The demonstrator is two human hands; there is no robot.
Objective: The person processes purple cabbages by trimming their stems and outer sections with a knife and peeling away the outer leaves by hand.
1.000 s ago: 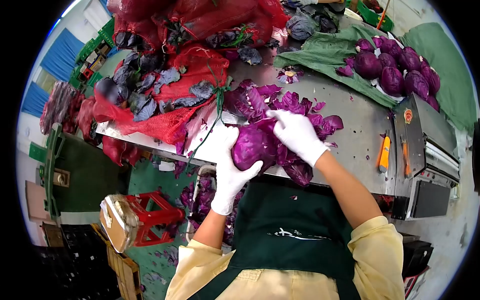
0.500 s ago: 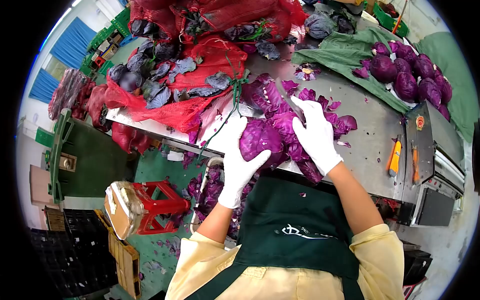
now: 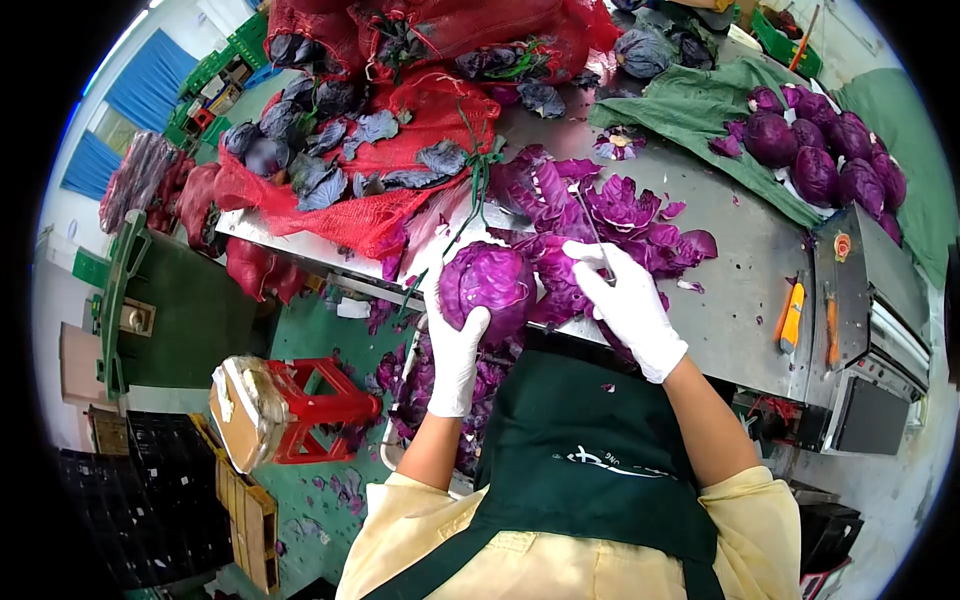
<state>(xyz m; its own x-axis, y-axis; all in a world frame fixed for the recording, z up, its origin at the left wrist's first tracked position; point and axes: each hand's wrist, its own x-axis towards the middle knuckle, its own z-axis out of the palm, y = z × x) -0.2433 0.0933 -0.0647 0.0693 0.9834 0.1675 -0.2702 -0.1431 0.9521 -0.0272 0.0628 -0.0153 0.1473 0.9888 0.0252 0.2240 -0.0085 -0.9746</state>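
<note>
My left hand, in a white glove, holds a round purple cabbage at the table's front edge. Its thumb lies across the near side of the head. To the right, my right hand, also gloved, grips a knife whose thin blade points up and away over the loose leaves. Its fingers are close to a purple leaf beside the cabbage. Loose purple leaves are piled behind and right of the cabbage. Below the table edge, a white-rimmed bin holds more leaves.
Red mesh sacks and dark outer leaves cover the back left. Peeled cabbages sit on green cloth at right. A yellow cutter lies near a metal machine. A red stool stands at lower left.
My left hand has brought the cabbage slightly left and tilted it. My right hand has moved down from the leaf pile; the knife, hidden in the oldest frame, now shows.
</note>
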